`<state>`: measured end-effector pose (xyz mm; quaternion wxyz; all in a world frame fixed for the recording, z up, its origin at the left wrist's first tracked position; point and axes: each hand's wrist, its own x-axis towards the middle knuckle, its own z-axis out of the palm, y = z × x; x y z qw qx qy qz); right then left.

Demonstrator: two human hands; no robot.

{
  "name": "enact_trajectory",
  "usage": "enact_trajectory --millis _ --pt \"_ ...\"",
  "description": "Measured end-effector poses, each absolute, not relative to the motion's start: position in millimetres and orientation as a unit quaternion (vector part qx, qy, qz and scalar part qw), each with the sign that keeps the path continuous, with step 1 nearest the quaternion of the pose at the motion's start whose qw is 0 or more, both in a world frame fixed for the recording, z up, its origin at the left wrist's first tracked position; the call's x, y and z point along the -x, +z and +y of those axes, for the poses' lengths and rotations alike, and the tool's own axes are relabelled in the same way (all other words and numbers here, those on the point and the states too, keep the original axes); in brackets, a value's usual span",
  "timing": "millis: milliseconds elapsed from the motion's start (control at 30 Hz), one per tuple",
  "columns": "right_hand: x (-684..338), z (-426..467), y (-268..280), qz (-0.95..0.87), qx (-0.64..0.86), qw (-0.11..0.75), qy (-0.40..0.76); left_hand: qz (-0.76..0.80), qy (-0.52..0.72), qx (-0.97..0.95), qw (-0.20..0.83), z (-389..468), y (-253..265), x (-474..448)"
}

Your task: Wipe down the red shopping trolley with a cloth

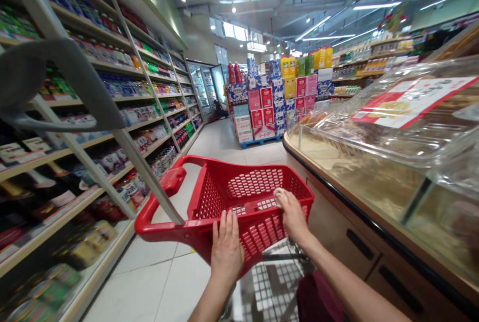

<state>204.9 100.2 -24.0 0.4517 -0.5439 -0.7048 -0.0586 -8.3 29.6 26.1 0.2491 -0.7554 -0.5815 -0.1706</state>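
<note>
A red plastic shopping-cart basket (215, 185) with perforated walls sits in front of me, tilted in view, with no goods visible inside. My left hand (226, 249) lies flat against its near side, fingers stretched up to the rim. On the right, my right hand (294, 215) reaches over the near rim, its fingers closed around a crumpled whitish cloth (279, 196). The cloth is mostly covered by the fingers. A grey pole (147, 175) with a dark grey looped handle (88, 87) rises at the basket's left end.
Shelves of drinks and cans (149, 82) line the left side. A counter (337, 212) with clear plastic food boxes (411, 107) stands close on the right. Ahead, stacked cartons and bottles (265, 107) stand on a blue pallet (260, 141). A person (220, 108) crouches far down the tiled aisle.
</note>
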Motion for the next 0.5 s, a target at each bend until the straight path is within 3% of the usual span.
enact_trajectory --millis 133,367,500 --pt "-166 89 -20 -0.768 0.466 0.437 -0.05 -0.581 -0.163 0.756 0.254 30 26 11" --pt "-184 98 -17 -0.697 0.554 0.452 -0.057 -0.583 -0.154 0.758 0.25 27 27 7" --pt "-137 80 -12 -0.769 0.454 0.448 -0.045 -0.591 -0.165 0.749 0.249 26 29 4"
